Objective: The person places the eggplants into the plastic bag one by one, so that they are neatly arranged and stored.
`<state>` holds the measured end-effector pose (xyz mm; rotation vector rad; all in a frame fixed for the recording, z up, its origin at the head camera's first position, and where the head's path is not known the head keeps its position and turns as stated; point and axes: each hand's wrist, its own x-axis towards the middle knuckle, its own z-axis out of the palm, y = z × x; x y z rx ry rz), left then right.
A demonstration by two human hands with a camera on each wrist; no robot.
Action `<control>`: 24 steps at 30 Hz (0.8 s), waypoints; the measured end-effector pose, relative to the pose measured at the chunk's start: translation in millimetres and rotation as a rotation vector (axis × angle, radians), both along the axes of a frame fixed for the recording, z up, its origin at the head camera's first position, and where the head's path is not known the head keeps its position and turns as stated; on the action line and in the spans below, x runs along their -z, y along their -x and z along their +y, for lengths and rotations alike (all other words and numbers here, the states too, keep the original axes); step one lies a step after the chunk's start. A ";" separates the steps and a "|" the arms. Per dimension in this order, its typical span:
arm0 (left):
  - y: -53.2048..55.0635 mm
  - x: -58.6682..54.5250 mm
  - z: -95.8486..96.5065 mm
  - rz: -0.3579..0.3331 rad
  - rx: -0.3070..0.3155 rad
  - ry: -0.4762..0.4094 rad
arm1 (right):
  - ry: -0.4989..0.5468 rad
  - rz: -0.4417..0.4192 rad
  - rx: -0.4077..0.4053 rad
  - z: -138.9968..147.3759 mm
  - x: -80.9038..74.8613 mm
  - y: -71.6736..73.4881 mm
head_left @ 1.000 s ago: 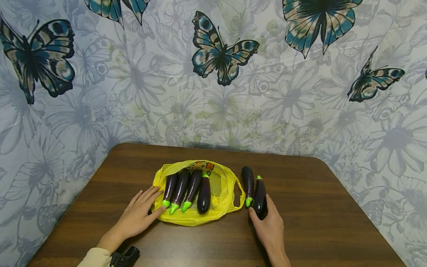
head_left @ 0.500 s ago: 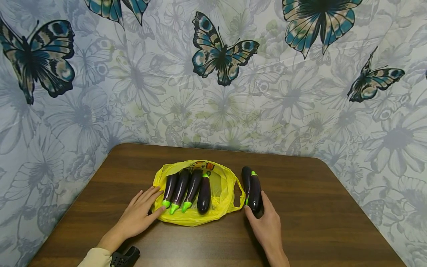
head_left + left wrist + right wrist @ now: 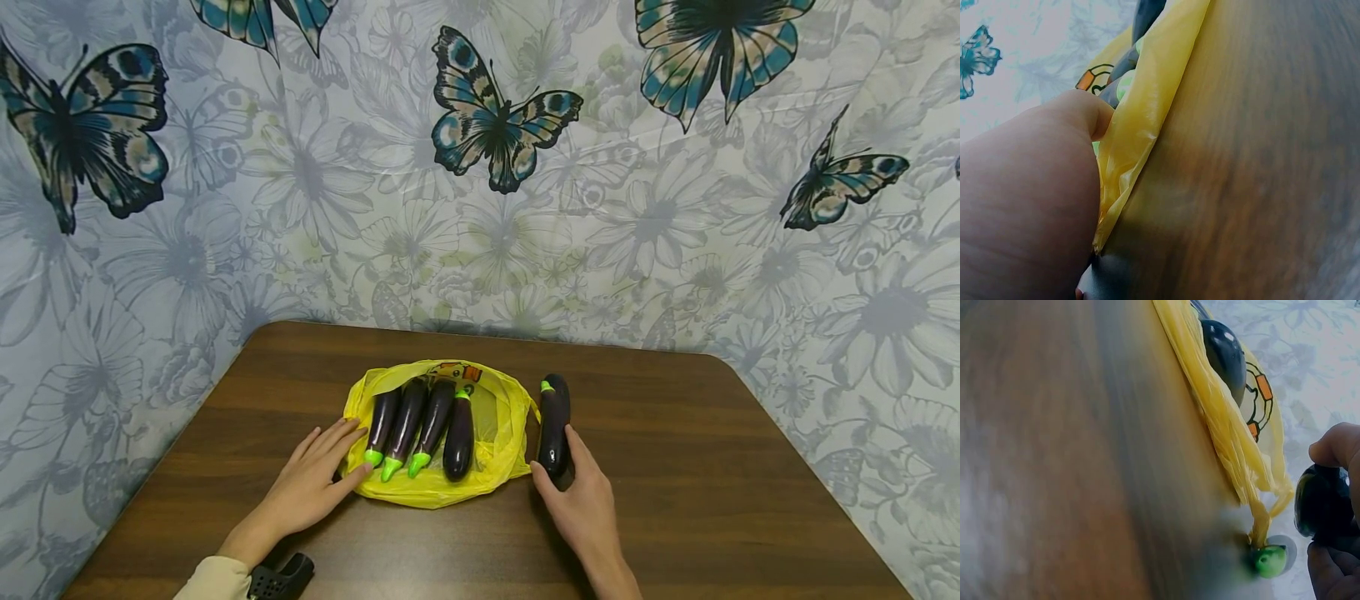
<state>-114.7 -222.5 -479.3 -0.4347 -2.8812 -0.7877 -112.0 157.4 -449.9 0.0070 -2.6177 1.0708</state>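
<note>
My right hand (image 3: 581,504) grips the lower end of a dark purple eggplant (image 3: 553,437), fingers on one side and thumb on the other. Its bright green cap points away from me. In the right wrist view the held eggplant (image 3: 1322,503) is raised above a second eggplant, whose green cap (image 3: 1270,561) shows beside the bag handle. My left hand (image 3: 311,483) rests with extended fingers at the left side of a yellow plastic bag (image 3: 487,471). Inside the bag's mouth several eggplants (image 3: 405,425) lie side by side; the rightmost has its cap turned away from me.
The brown wooden table (image 3: 712,483) has rounded far corners. Behind it hangs a pale floral backdrop (image 3: 480,250) with large butterflies. A black strap device (image 3: 283,577) sits at my left wrist.
My right hand has carried its eggplant left, from beside the second eggplant to over it, right by the bag's handle. The left hand and the bag's contents have stayed put.
</note>
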 end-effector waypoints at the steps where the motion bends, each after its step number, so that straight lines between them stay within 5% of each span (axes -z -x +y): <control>1: 0.0 -0.2 -0.2 0.000 -0.001 0.001 | -0.004 0.000 -0.007 -1.3 -0.1 0.1; 24: 0.0 1.3 0.2 -0.010 -0.001 -0.005 | -0.043 0.027 -0.183 -30.9 0.3 2.4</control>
